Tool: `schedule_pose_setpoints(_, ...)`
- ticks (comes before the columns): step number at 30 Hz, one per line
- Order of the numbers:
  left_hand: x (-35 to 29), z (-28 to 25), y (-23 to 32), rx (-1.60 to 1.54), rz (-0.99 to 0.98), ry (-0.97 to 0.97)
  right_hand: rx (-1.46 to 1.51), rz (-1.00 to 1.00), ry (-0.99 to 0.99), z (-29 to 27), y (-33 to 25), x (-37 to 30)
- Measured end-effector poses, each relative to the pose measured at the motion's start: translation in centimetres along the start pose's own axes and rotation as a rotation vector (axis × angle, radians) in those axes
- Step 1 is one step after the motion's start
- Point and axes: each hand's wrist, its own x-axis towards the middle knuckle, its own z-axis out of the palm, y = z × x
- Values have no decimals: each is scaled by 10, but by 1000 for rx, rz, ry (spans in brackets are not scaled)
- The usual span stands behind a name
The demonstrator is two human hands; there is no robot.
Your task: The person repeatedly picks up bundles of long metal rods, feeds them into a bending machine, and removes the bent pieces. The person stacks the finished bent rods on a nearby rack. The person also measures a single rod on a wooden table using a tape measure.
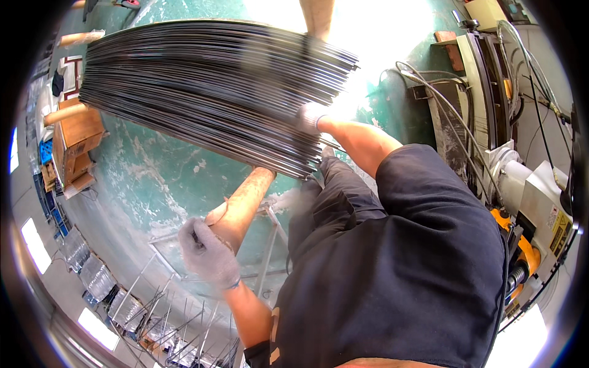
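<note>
A wide layer of long, thin dark metal rods (pixel 202 86) lies side by side across the upper left, resting on pale round wooden beams. Over the rods' near right ends is my right hand (pixel 310 116) in a light glove. It is blurred, and its fingers cannot be made out against the metal. My left hand (pixel 210 254), in a grey glove, is apart from the rods, beside the near end of a wooden beam (pixel 245 199). Its fingers are curled closed, and whatever they may hold is hidden.
A machine (pixel 485 92) with cables and hoses stands along the right. Left of the rods is a wooden cabinet (pixel 76 144). A metal frame (pixel 267 245) and several thin upright bars are at lower left. The green floor (pixel 153 178) is scuffed with white patches.
</note>
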Motion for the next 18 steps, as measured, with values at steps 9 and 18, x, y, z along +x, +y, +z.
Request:
schedule_pose_setpoints(9, -13, 2, -21, -30, 337, 177, 658, 60, -266, -65, -12, -51)
schedule_pose_setpoints(18, -71, 46, 6, -519, 997, -535, -2, 18, 171, -70, -53, -91)
